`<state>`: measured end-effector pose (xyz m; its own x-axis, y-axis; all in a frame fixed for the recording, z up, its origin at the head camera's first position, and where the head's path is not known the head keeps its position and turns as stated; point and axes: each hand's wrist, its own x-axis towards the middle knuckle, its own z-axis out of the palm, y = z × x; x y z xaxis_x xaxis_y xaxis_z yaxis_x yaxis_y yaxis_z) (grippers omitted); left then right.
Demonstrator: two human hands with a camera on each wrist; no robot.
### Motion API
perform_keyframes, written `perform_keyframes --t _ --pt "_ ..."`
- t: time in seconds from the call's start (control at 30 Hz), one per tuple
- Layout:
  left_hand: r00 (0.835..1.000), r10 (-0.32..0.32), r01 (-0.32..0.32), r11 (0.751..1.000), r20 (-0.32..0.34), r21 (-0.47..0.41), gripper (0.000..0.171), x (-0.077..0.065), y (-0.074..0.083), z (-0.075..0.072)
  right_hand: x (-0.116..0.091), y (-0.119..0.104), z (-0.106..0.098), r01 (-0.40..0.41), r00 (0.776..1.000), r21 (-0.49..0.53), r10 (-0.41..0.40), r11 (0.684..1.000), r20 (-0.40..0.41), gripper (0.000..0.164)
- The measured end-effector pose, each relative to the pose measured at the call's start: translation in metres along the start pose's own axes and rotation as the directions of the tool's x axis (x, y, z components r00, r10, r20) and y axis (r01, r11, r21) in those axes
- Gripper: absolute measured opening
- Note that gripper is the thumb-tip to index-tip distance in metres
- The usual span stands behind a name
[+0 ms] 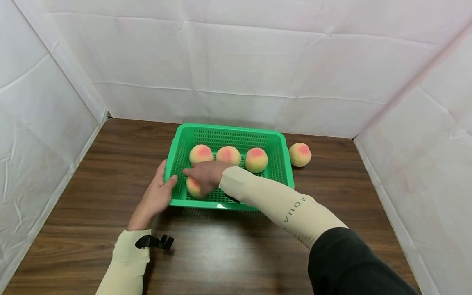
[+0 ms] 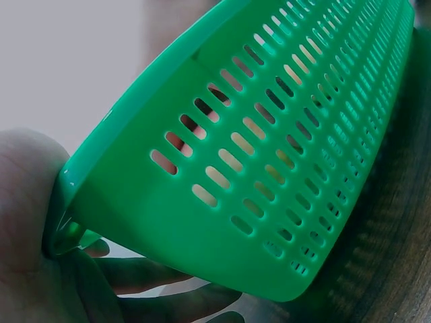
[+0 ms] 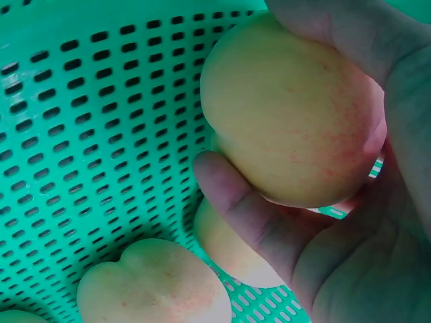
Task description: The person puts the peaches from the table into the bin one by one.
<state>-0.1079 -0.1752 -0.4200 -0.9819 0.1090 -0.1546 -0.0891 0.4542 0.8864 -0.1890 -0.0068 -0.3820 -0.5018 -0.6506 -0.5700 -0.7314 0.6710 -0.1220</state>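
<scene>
A green plastic basket (image 1: 230,207) with slotted walls stands on the table. My left hand (image 1: 158,196) grips its left end, the thumb over the rim and the fingers along the outside; in the left wrist view they reach under the rim. Inside the basket's front left part, my right hand (image 1: 209,174) holds a yellow-pink peach (image 3: 289,114) between thumb and fingers. Behind it lie three more peaches in a row: a left one (image 1: 201,153), a middle one (image 1: 228,155) and a right one (image 1: 256,160). My right forearm covers the basket's front right part.
Another peach (image 1: 300,154) rests on the wooden table (image 1: 221,250) just right of the basket. A yellowish edge (image 1: 309,197) shows behind my right sleeve, mostly hidden. White sheeted walls (image 1: 239,57) enclose the table at the back and both sides.
</scene>
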Motion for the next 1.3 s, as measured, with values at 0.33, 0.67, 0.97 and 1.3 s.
perform_keyframes --t 0.33,0.67,0.97,1.3 --pt "1.0 0.026 -0.026 1.0 -0.004 -0.007 0.06 -0.002 0.0 0.0 -0.001 -0.002 0.005 0.03 1.0 -0.024 -0.03 0.999 0.002 0.07" --pt "1.0 -0.003 0.003 1.0 0.001 0.0 0.06 0.0 0.0 0.0 0.002 -0.003 0.008 0.044 0.999 -0.058 -0.045 0.997 -0.019 0.061" --pt "1.0 -0.012 0.012 1.0 0.001 0.009 0.06 0.001 0.0 -0.001 -0.006 0.0 0.003 0.031 0.999 0.011 -0.03 0.999 -0.028 0.069" --pt "1.0 -0.013 0.013 1.0 0.0 0.006 0.06 0.0 0.0 0.0 -0.012 0.002 -0.006 0.079 0.992 0.029 -0.076 0.996 -0.104 0.069"
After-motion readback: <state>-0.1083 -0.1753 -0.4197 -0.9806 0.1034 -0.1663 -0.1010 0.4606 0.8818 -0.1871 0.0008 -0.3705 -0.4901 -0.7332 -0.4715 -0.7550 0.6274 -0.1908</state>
